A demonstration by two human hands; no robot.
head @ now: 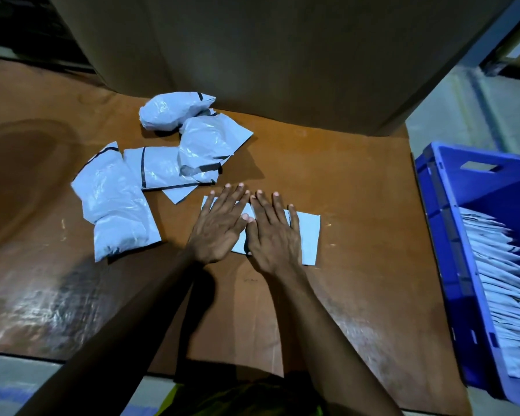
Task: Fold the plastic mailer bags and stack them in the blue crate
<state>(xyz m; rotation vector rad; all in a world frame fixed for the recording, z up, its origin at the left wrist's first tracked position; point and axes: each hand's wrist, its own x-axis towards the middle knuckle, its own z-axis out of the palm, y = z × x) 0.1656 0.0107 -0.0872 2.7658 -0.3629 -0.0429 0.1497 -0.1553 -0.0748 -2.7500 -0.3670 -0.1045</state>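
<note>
- One folded mailer bag lies flat on the brown table, pressed under both hands.
- Left hand and right hand lie side by side, palms down, fingers spread, gripping nothing.
- Left of that bag sits a loose heap of unfolded mailer bags.
- Right of it, off the table edge, the blue crate holds folded bags stacked on edge.
- Beyond it stands a cardboard box.

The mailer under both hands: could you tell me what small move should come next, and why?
Probably lift it into the crate: both hands, left and right, press the mailer flat, and it already looks folded small, like those stacked there.
</note>
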